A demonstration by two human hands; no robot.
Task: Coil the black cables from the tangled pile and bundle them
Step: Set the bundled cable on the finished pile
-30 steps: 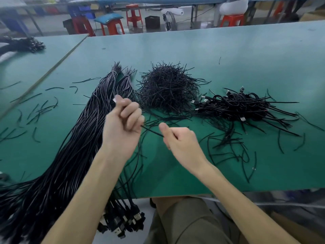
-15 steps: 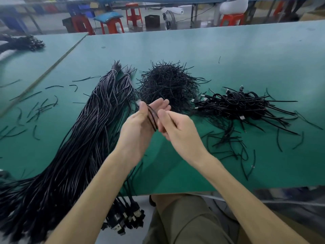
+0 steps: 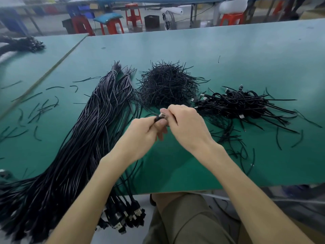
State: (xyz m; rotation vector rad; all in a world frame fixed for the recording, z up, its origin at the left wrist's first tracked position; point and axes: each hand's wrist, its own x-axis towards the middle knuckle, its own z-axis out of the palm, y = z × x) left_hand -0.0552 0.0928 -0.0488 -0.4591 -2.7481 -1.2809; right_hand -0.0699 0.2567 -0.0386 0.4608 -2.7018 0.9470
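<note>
Left hand (image 3: pixel 140 132) and right hand (image 3: pixel 186 124) are clamping their grips on a thin black silver-plugged cable (image 3: pixel 158 118); spiky black tie heap (image 3: pixel 167 85) is lying at twelve o'clock, tangled black cable pile (image 3: pixel 242 104) at two.

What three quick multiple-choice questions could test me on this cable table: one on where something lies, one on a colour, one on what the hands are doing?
1. Where does the heap of short ties lie?
A) on a stool
B) between the long cables and the bundled coils
C) on the person's lap

2. What colour is the table?
A) green
B) white
C) red

3. What are the left hand and right hand doing?
A) lying flat on the table
B) hanging idle
C) both holding one small coiled cable

Answers:
1. B: the heap sits mid-table, long cables on its left, coils on its right.
2. A: the top is plain green.
3. C: the fingers of both hands curl round the cable above the table.
</note>
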